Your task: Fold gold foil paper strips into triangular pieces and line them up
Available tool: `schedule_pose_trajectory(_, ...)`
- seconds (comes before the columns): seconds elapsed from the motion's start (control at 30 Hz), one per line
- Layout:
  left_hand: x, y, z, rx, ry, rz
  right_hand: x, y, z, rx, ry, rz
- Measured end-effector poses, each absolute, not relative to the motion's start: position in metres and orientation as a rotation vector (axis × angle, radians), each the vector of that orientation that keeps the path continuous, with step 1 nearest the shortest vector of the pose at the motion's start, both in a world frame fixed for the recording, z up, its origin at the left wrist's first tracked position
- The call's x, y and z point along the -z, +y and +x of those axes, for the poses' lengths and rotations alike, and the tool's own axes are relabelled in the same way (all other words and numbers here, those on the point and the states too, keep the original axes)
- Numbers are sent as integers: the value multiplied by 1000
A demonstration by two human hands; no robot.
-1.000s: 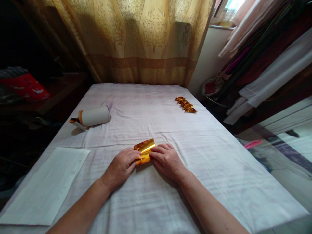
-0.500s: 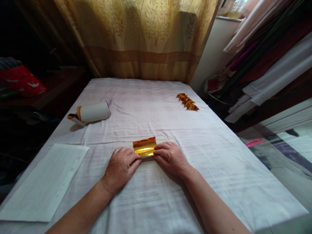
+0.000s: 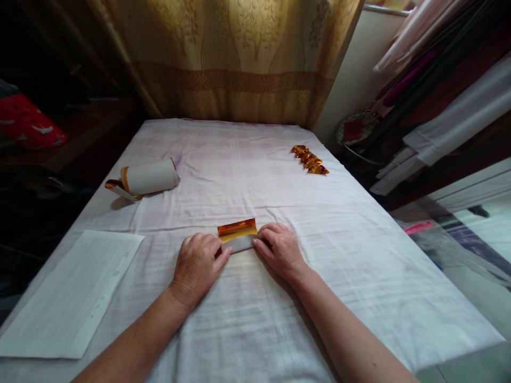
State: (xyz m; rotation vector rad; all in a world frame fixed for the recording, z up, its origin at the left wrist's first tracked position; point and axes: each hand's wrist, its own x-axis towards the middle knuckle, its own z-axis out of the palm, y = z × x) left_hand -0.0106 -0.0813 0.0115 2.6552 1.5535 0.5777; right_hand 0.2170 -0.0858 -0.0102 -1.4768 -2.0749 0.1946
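A small sheet of gold foil paper (image 3: 237, 232) lies on the white cloth-covered table (image 3: 255, 319) just ahead of me, its near edge turned over to show a silver-grey back. My left hand (image 3: 198, 265) pinches the sheet's left end with curled fingers. At the sheet's right end my right hand (image 3: 278, 250) presses with its fingers drawn together on the fold. Both hands rest on the cloth.
A white roll with a gold foil end (image 3: 146, 178) lies at the left. Several folded gold pieces (image 3: 310, 159) sit in a row at the far right. A white lined sheet (image 3: 67, 295) lies near left. Curtain (image 3: 235, 58) behind, hanging fabrics (image 3: 439, 90) right.
The gold sheet has been folded smaller, its near edge turned up so the grey back shows. Both hands moved slightly forward with it, and the view tilted down.
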Motion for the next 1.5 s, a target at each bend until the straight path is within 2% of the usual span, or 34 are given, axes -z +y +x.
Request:
schedule_pose_trajectory(0.4, -11, -81, -7, -521, 1596, 2692, 11, -88, 207, -45, -2038, -1621)
schedule_pose_trajectory(0.77, -8, -84, -7, -589, 1647, 2630, 10, -91, 204, -98, -1984, -1705)
schedule_pose_trajectory(0.97, -8, -85, -4, -667, 1479, 2714, 4, -92, 203, -142, -2048, -1720)
schedule_pose_trajectory(1.23, -8, -84, -3, -673, 1413, 2707, -5, -97, 182, -12, -2000, -1912)
schedule_pose_trajectory(1.5, -3, -84, -4, -657, 1390, 2701, 3, -94, 204, -250, -1983, -1713)
